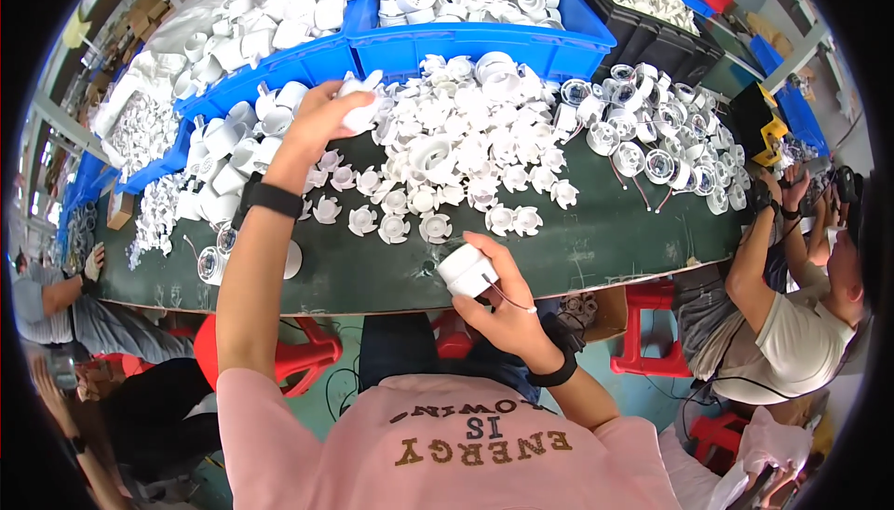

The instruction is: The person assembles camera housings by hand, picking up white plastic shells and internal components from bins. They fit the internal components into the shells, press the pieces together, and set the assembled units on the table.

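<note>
My left hand (pixel 321 126) is raised over the left part of the pile, its fingers closed round a white plastic part (pixel 359 111) whose exact shape is partly hidden. Close to the table's front edge, my right hand (pixel 514 316) grips a short white cylindrical housing (pixel 467 271) from which a thin wire hangs across the fingers. Between and beyond the hands spreads a heap of white petal-shaped plastic pieces (pixel 475 128), with a larger white ring (pixel 431 158) lying on it. White cup-shaped housings (pixel 223 142) are piled left of my left forearm.
Blue bins (pixel 484 40) full of white parts line the back of the dark green table (pixel 596 240). Clear-lensed round units with wires (pixel 659 167) lie at right, near a black crate (pixel 643 35). Co-workers sit at both sides; red stools (pixel 643 328) stand below.
</note>
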Tool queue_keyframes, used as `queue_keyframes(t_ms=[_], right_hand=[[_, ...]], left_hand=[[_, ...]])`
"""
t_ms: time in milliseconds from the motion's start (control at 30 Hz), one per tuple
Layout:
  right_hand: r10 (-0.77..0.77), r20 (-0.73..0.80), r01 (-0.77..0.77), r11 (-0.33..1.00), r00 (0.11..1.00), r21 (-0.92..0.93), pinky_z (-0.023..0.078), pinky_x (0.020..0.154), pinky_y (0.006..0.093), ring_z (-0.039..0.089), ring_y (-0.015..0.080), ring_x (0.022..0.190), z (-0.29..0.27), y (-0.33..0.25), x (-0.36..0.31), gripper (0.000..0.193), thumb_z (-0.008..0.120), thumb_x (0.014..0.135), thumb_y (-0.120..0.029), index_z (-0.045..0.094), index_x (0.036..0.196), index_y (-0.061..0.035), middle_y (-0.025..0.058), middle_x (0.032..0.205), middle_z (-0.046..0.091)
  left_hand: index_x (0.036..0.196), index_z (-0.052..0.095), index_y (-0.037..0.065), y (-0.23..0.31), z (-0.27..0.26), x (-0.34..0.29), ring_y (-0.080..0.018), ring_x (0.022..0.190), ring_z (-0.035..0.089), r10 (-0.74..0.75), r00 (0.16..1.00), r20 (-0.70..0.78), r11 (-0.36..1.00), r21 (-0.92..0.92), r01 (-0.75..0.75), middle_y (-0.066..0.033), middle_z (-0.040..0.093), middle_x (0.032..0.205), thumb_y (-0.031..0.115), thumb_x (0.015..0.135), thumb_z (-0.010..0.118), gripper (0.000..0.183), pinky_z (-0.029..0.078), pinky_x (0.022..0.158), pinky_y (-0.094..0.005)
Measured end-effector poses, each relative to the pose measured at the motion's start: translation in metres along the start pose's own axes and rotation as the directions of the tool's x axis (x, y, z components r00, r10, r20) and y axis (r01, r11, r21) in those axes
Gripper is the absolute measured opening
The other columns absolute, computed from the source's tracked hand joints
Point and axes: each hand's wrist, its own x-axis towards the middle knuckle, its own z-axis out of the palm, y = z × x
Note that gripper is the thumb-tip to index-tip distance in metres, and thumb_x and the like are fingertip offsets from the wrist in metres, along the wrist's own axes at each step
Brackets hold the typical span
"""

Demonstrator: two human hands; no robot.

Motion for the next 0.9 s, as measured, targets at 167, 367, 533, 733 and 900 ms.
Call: queue_keyframes(t_ms=[167,367,533,733,900], right_hand=[[0.026,-0.057,-0.019,0.991,0.998,0.129,0.046,0.094,0.0314,0.052,0.0151,0.111,0.006,-0.001,-0.001,0.062,0.062,0.079,0.008,0.037,0.134,-0.0044,0.0061,0.119,0.048],[-0.087,-0.063,0.103,0.94,0.994,0.326,0.042,0.1,0.0345,0.053,0.021,0.117,-0.014,-0.023,0.009,0.068,0.069,0.083,0.0,0.033,0.14,-0.0024,0.0128,0.131,0.048],[-0.168,0.044,0.167,0.986,0.985,0.009,0.047,0.095,0.0347,0.057,0.0218,0.109,-0.013,-0.037,0.008,0.067,0.075,0.08,-0.011,0.041,0.137,-0.002,0.0119,0.125,0.051],[-0.285,0.127,0.307,0.925,0.95,-0.225,0.051,0.082,0.0327,0.059,0.0217,0.096,-0.009,-0.041,0.002,0.068,0.079,0.076,-0.023,0.049,0.133,-0.0015,0.0123,0.113,0.054],[-0.274,0.158,0.309,0.909,0.949,-0.279,0.047,0.079,0.0343,0.057,0.026,0.09,0.0,-0.048,-0.006,0.072,0.079,0.075,-0.027,0.048,0.134,-0.0008,0.0136,0.105,0.056]], left_hand=[[0.121,0.053,-0.008,0.027,0.016,-0.015,-0.0196,0.096,0.06,0.5,0.851,-0.159,0.866,0.092,-0.491,-0.0165,0.063,0.109,0.04,0.077,0.074,0.068,0.048,0.078,-0.0291],[0.138,0.038,-0.001,0.041,0.029,-0.137,-0.0218,0.116,0.056,0.226,0.888,0.401,0.693,-0.706,0.142,-0.0139,0.054,0.128,0.023,0.093,0.053,0.053,0.049,0.093,-0.0362],[0.133,0.044,0.001,0.03,0.039,-0.209,-0.018,0.112,0.054,0.222,0.876,0.428,0.777,-0.62,0.106,-0.0115,0.055,0.122,0.03,0.09,0.05,0.052,0.041,0.096,-0.0308],[0.117,0.051,-0.002,0.019,0.051,-0.242,-0.018,0.093,0.056,0.265,0.956,0.129,0.884,-0.428,-0.187,-0.0118,0.058,0.108,0.033,0.095,0.041,0.043,0.044,0.081,-0.0291],[0.113,0.051,-0.004,0.01,0.054,-0.247,-0.0188,0.084,0.056,0.493,0.868,0.05,0.814,-0.379,-0.44,-0.0144,0.057,0.099,0.028,0.095,0.04,0.038,0.045,0.074,-0.0312]])
